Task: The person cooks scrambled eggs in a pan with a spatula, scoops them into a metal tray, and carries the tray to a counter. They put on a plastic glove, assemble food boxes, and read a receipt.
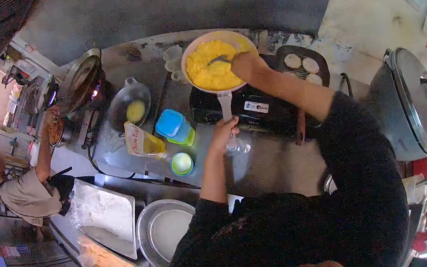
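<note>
My left hand [225, 135] is closed around the pale handle of a frying pan [249, 41] on the black stove [209, 106]. Yellow scrambled eggs [210, 73] fill much of the pan. Over its right side, my right hand [249, 67] grips a metal utensil [220, 59] that reaches into the eggs; whether it is a spoon or a fork, I cannot tell. Just right of the stirring arm, a dark griddle pan [317, 57] carries several round pale patties [310, 65], partly hidden by my forearm.
Left of the stove stand a blue-lidded container [170, 122], an oil pouch [143, 141], a small green-rimmed cup [181, 163] and a wok [128, 105]. A large lidded pot [413, 103] is at the right. Floury trays [105, 213] and a metal basin [146, 237] sit lower left. Another person [29, 191] works at far left.
</note>
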Demonstrator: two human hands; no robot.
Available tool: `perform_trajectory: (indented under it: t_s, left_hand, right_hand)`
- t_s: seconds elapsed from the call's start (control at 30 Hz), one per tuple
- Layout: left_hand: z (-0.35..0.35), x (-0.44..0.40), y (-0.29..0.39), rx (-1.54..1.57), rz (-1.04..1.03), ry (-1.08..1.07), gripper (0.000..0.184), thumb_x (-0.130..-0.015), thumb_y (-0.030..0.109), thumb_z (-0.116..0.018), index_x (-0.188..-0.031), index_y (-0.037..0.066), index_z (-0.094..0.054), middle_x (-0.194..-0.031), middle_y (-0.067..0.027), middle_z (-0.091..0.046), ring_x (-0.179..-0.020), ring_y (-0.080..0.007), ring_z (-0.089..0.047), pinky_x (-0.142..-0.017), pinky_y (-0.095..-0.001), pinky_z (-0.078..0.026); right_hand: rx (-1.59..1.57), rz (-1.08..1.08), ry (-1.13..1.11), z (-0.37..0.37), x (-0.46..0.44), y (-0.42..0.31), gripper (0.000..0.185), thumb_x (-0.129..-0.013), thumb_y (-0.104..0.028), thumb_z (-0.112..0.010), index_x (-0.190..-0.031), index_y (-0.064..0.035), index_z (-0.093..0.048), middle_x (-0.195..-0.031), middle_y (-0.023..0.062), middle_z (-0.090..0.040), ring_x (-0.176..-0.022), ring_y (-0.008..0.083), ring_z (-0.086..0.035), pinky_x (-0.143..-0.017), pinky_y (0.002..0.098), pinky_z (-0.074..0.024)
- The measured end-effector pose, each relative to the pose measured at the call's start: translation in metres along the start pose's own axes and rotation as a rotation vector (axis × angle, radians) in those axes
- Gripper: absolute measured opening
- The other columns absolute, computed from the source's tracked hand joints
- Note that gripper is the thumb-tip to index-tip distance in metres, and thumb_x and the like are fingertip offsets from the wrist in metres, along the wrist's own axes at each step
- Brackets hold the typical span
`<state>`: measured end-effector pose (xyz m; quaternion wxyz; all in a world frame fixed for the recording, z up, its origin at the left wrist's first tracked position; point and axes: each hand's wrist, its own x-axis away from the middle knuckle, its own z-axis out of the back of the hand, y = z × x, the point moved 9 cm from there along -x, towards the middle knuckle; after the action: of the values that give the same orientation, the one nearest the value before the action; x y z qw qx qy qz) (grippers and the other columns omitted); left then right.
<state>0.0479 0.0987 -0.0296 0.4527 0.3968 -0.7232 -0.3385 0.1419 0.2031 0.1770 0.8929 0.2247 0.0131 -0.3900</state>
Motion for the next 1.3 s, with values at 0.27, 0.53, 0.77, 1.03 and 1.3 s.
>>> perform_trajectory:
  t_s: [0.27,0.53,0.77,1.03,1.3]
  left_hand:
    - [0.011,-0.008,-0.011,-0.063,0.004,0.08,0.021,-0.09,0.03,-0.071,-0.092,0.015,-0.056,-0.064,0.0081,-0.048,-0.051,-0.004,-0.04,-0.046,-0.0241,-0.027]
    - [0.004,-0.004,-0.002,-0.028,-0.014,0.043,0.018,-0.091,0.027,-0.071,-0.089,0.014,-0.059,-0.064,0.0081,-0.049,-0.051,-0.003,-0.042,-0.044,-0.0239,-0.027]
    - [0.002,-0.003,0.001,0.006,-0.028,0.05,0.019,-0.092,0.025,-0.07,-0.083,0.015,-0.056,-0.062,0.0069,-0.047,-0.05,-0.0036,-0.042,-0.044,-0.0241,-0.026]
    - [0.011,-0.008,-0.006,-0.08,-0.081,0.098,0.02,-0.092,0.026,-0.07,-0.082,0.015,-0.056,-0.06,0.0069,-0.047,-0.049,-0.0044,-0.043,-0.044,-0.0238,-0.028]
    - [-0.005,0.008,0.013,-0.115,-0.073,0.035,0.025,-0.091,0.036,-0.071,-0.079,0.018,-0.059,-0.059,0.0081,-0.05,-0.048,-0.0035,-0.041,-0.044,-0.0246,-0.028]
  right_hand:
    - [0.012,0.116,0.077,-0.039,0.048,-0.048,0.014,-0.076,-0.014,-0.063,-0.079,-0.004,-0.073,-0.079,0.015,-0.069,-0.073,0.0311,-0.07,-0.065,0.0433,-0.0572]
    - [-0.001,0.036,0.001,0.119,0.014,0.007,0.015,-0.079,-0.013,-0.062,-0.077,-0.0047,-0.075,-0.079,0.0149,-0.072,-0.075,0.0315,-0.072,-0.065,0.0425,-0.0577]
    - [-0.052,0.013,-0.114,0.041,-0.031,-0.032,0.016,-0.079,-0.015,-0.063,-0.079,-0.0054,-0.076,-0.075,0.0131,-0.072,-0.076,0.0295,-0.073,-0.063,0.0439,-0.0576]
    - [-0.054,-0.363,-0.222,0.043,-0.044,0.094,0.025,-0.08,-0.02,-0.067,-0.098,-0.0054,-0.076,-0.099,0.0182,-0.073,-0.095,0.0336,-0.072,-0.077,0.0464,-0.0586]
    - [-0.076,-0.518,-0.361,0.048,-0.023,0.141,0.033,-0.082,-0.024,-0.063,-0.104,-0.0024,-0.072,-0.108,0.02,-0.071,-0.103,0.0363,-0.069,-0.083,0.0489,-0.057]
